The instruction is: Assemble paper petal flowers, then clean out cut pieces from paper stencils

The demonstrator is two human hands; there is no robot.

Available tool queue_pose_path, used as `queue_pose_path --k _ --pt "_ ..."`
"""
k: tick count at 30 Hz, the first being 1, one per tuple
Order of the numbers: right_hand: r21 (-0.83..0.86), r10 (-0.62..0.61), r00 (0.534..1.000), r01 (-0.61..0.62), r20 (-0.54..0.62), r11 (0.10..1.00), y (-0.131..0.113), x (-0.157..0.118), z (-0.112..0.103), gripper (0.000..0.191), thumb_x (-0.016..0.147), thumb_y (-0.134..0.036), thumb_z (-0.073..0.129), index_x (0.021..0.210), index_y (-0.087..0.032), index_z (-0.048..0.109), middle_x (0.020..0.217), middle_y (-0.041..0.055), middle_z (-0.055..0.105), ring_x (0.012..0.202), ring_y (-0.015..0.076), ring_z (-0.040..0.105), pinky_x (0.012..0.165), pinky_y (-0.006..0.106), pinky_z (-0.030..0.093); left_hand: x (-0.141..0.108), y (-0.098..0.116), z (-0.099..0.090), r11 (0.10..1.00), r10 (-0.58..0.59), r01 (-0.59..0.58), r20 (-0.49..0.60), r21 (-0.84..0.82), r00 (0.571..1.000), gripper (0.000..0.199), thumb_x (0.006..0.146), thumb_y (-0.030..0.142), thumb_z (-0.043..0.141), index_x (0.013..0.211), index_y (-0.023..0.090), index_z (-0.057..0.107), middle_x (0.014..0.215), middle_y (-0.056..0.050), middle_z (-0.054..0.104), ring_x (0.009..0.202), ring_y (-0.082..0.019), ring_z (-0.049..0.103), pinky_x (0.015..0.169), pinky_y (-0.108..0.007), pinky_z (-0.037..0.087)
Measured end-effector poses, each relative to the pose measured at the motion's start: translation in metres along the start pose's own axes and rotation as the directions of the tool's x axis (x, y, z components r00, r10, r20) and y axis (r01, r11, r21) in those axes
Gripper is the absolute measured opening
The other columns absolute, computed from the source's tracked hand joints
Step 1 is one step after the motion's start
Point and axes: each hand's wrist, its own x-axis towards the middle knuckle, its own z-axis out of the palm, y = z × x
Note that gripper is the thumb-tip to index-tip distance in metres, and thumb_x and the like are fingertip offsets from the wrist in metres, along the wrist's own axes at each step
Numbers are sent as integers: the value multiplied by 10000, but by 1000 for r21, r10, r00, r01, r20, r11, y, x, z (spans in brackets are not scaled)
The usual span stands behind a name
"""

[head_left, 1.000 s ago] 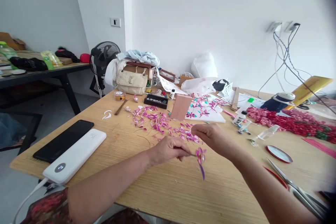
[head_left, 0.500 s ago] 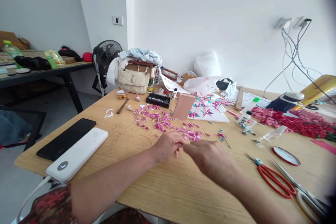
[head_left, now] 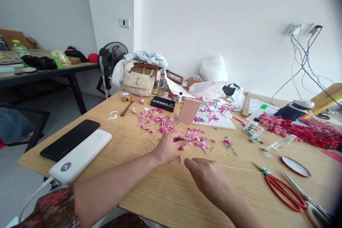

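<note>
My left hand [head_left: 169, 146] rests on the wooden table [head_left: 165, 192] with its fingertips pinched together at the edge of a scatter of pink paper petals [head_left: 197, 140]. Whether anything is between the fingers I cannot tell. My right hand [head_left: 207, 178] hovers low over the table just in front of it, palm down, fingers loosely curled, with nothing seen in it. A small pink piece [head_left: 181, 159] lies between the two hands. A thin pale thread [head_left: 237, 169] runs from beside my right hand toward the red scissors [head_left: 280, 185].
A black phone [head_left: 71, 144] and a white power bank [head_left: 81, 156] lie at the left. More petals [head_left: 153, 119], a brown card [head_left: 188, 111], a flower picture [head_left: 213, 114], glue bottles [head_left: 251, 126], red flowers [head_left: 299, 130], a red lid [head_left: 295, 161], a beige bag [head_left: 139, 82] and a fan [head_left: 110, 60] stand further back.
The pink flower on a stem that my left hand held up is no longer raised. Both hands have dropped to the table, and my right hand has drawn back toward me.
</note>
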Motion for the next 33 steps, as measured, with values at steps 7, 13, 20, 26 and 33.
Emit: queue_pose_path --k 7,13,20,26,33 --pt "19 -77 992 80 -95 997 37 25 -59 191 761 -108 407 612 -186 495 535 -10 481 494 106 384 481 254 177 -8 0 1 958 94 -206 461 198 882 85 674 158 607 598 157 643 595 -3 552 550 -98 501 571 -230 392" --pt "587 211 971 -108 -110 802 64 25 0 265 827 -343 353 631 -197 454 573 -16 449 565 130 409 518 232 299 -4 4 1 947 -76 117 145 -298 987 165 629 268 684 680 139 597 550 17 552 498 -80 498 508 -205 379" --pt "636 186 981 -112 -52 764 19 21 13 278 834 -317 337 592 -201 409 551 -17 429 543 129 392 512 236 301 1 7 -2 902 -133 89 -74 -422 988 220 596 256 711 749 119 634 546 16 573 516 -73 503 578 -216 385" --pt "673 318 947 -200 -55 712 35 21 17 288 819 -388 340 647 -202 478 586 -4 488 591 151 464 552 249 365 3 4 -2 901 -134 58 -149 -429 980 197 571 263 718 674 116 635 513 11 565 476 -71 485 502 -203 334" --pt "279 515 778 -437 -359 855 39 -13 -6 346 802 -363 379 1046 -230 586 1170 79 545 866 243 581 639 351 461 14 -7 -11 942 -93 -35 -357 -335 929 178 571 264 695 664 121 648 517 13 557 495 -73 474 521 -204 356"
